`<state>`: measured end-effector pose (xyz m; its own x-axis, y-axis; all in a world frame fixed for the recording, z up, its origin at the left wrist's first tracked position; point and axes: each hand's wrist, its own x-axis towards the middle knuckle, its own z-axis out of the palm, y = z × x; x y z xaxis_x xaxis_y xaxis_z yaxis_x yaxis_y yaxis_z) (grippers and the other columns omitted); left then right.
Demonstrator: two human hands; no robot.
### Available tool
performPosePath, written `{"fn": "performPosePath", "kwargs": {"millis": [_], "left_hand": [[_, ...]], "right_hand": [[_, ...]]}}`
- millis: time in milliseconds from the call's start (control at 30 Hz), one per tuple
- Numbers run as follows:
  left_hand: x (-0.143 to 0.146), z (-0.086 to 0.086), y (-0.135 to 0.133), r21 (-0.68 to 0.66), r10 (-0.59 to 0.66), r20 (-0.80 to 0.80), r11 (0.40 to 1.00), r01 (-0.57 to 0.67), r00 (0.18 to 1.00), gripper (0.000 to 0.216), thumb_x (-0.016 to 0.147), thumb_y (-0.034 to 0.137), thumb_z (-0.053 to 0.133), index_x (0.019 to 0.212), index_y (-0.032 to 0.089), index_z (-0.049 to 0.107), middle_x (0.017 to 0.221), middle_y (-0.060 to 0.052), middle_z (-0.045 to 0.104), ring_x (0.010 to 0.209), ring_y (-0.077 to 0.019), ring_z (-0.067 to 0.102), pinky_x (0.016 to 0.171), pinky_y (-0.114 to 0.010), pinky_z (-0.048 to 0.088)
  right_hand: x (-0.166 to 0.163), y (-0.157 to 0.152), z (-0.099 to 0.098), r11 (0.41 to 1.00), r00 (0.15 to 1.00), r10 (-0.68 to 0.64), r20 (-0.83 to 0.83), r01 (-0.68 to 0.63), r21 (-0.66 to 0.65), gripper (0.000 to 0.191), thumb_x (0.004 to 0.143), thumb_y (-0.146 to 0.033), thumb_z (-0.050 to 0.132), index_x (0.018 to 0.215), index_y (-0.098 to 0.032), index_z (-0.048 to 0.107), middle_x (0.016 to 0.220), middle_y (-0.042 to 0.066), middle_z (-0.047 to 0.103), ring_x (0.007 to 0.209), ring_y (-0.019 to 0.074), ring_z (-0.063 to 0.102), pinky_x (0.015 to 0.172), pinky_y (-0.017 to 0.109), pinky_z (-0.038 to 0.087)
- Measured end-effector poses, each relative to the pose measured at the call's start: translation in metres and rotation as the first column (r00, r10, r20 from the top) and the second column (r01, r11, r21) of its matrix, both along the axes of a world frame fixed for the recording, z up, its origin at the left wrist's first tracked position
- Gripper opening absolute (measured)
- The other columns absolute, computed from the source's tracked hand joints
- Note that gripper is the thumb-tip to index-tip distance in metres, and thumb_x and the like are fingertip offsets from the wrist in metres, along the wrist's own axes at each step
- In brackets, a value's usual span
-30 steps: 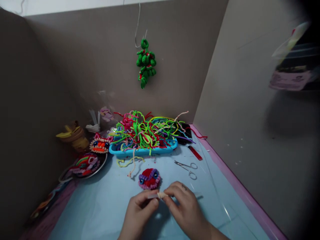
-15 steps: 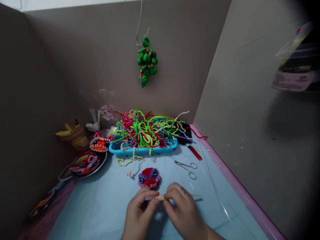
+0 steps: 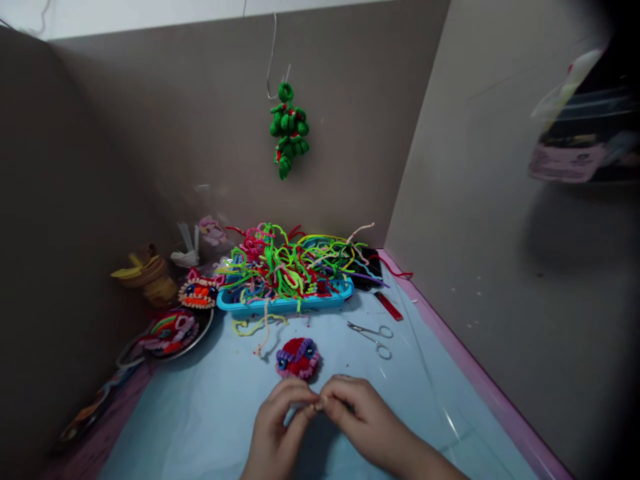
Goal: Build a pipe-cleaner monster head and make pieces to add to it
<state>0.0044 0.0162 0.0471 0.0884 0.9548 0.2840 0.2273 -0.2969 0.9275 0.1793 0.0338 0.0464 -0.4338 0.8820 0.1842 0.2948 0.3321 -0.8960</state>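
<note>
— What sits between the fingertips?

— A small pale pipe-cleaner piece (image 3: 319, 403), held just above the light blue table mat (image 3: 200, 413). It is near the person and just in front of the red and purple pipe-cleaner figure (image 3: 298, 357).

— How would it handle?

— Probably very light and fuzzy, with thin wire inside. I'd expect it to bend easily, keep the bend and not slip. A light fingertip pinch at each end seems best.

— And the hands?

— The left hand (image 3: 277, 430) is curled, its thumb and forefinger pinching the piece from one side. The right hand (image 3: 363, 417) pinches it from the other. The fingertips almost meet and hide most of it.

— Anything close by?

— Scissors (image 3: 373, 335) lie apart to the right, and a blue tray (image 3: 285, 305) of coloured pipe cleaners (image 3: 290, 263) sits behind.
</note>
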Motion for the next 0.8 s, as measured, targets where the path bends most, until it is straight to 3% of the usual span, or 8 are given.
{"fn": "performPosePath", "kwargs": {"millis": [100,167,367,467,667,800], "left_hand": [[-0.001,-0.006,0.000,-0.148,0.104,0.027,0.984,-0.099,0.994,0.020,0.077,0.029,0.068,0.094,0.020,0.075,0.091,-0.009,0.076,0.083,-0.0224,0.069,0.076,-0.029,0.053],[-0.002,-0.009,0.001,-0.212,0.138,0.038,0.969,-0.127,0.990,0.020,0.078,0.032,0.067,0.091,0.019,0.076,0.089,-0.009,0.076,0.082,-0.0227,0.069,0.076,-0.029,0.053],[0.000,-0.009,0.004,-0.155,0.103,0.022,0.983,-0.098,0.994,0.014,0.076,0.032,0.069,0.076,0.019,0.076,0.077,-0.007,0.073,0.073,-0.0196,0.066,0.069,-0.025,0.052],[0.001,-0.008,0.005,-0.191,0.081,0.046,0.979,-0.071,0.996,0.018,0.077,0.034,0.069,0.072,0.018,0.075,0.074,-0.006,0.070,0.071,-0.0187,0.065,0.066,-0.024,0.050],[0.001,-0.007,0.004,-0.283,0.047,0.102,0.959,-0.016,0.994,0.027,0.077,0.042,0.069,0.073,0.016,0.076,0.066,-0.004,0.063,0.061,-0.0153,0.059,0.056,-0.022,0.047],[0.001,-0.008,0.002,-0.324,0.033,0.131,0.946,0.011,0.991,0.028,0.078,0.042,0.068,0.085,0.017,0.078,0.070,-0.003,0.060,0.058,-0.0139,0.057,0.054,-0.022,0.046]], "right_hand": [[0.000,0.001,0.000,0.997,0.997,-0.077,-0.018,0.077,-0.005,0.028,0.092,-0.029,0.049,0.069,-0.018,0.060,0.066,-0.001,0.059,0.065,0.0144,0.056,0.058,0.023,0.039],[-0.001,0.001,0.000,0.993,0.993,-0.118,-0.030,0.118,0.001,0.027,0.092,-0.027,0.049,0.070,-0.018,0.060,0.066,-0.001,0.059,0.064,0.0142,0.056,0.058,0.023,0.038],[-0.002,0.000,-0.001,0.967,0.973,-0.232,-0.010,0.232,0.104,0.024,0.092,-0.024,0.048,0.071,-0.018,0.059,0.067,0.001,0.059,0.066,0.0148,0.057,0.059,0.023,0.038],[-0.003,-0.001,-0.003,0.955,0.967,-0.255,-0.003,0.252,0.153,0.020,0.091,-0.021,0.049,0.073,-0.019,0.059,0.069,0.001,0.059,0.067,0.0148,0.057,0.059,0.023,0.039],[-0.003,-0.002,-0.007,0.942,0.959,-0.282,0.025,0.271,0.200,0.014,0.088,-0.014,0.054,0.077,-0.020,0.062,0.073,0.000,0.062,0.071,0.0148,0.058,0.062,0.022,0.039],[-0.002,-0.001,-0.014,0.920,0.954,-0.296,0.052,0.270,0.283,0.014,0.085,-0.011,0.054,0.076,-0.020,0.060,0.074,0.001,0.060,0.072,0.0155,0.057,0.063,0.023,0.038]]}}
